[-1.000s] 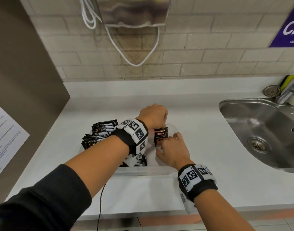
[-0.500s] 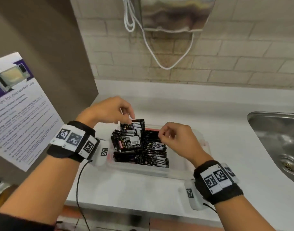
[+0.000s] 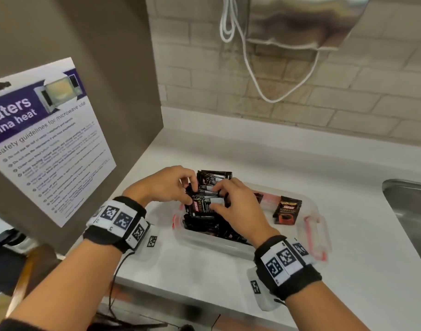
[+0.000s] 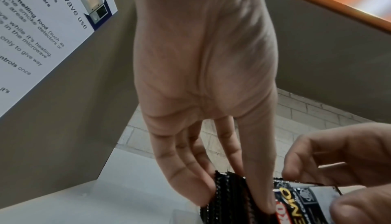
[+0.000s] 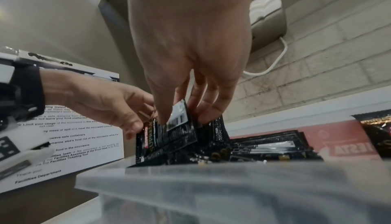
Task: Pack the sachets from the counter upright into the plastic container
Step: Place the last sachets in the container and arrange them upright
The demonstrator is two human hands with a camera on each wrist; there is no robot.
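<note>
Both hands now on the sachet stack at the container's left end.

Half a second ago the left hand (image 3: 165, 185) and right hand (image 3: 235, 206) were apart above the container (image 3: 231, 249); now both pinch one sachet (image 3: 203, 206) atop the stack. Right of it, a lone sachet (image 3: 287, 210) stands upright: most remain unsorted, probably.

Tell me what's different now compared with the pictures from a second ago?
Both hands left the lone sachet standing at the container's right end and moved to its left end. There the left hand and right hand now pinch a bundle of sachets between them. The plastic container stayed where it was on the counter.
</note>
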